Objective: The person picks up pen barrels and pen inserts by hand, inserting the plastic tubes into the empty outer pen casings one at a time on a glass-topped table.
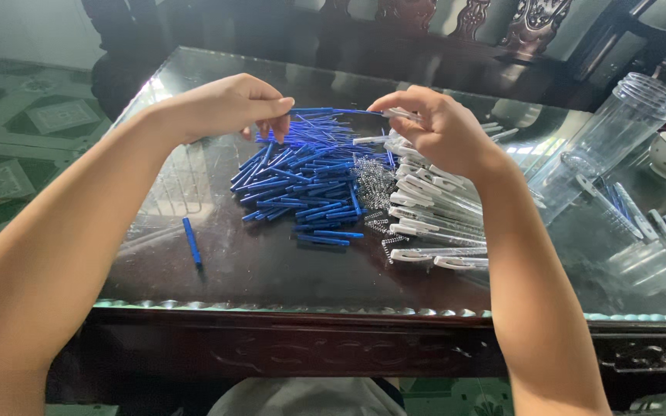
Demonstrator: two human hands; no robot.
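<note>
Above the table [271,270], I see both hands' fingers [277,108] pinching one blue refill [333,112] (its tip hidden by the right hand [445,127]).

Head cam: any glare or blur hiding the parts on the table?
Head view: window glare on the glass tabletop at far left and right; blue refills and both hands sharp; clear tube hard to read, see-through against reflections.

Shiny plastic, thin metal, glass over dark wood

The blue refills [302,173] and white pen barrels [433,208] look like smooth plastic; the tiny springs [373,179] are shiny metal. At right, clear plastic cups [610,139] gleam. The glass tabletop [271,266] is glossy; its dark wooden edge [333,347] is carved.
</note>
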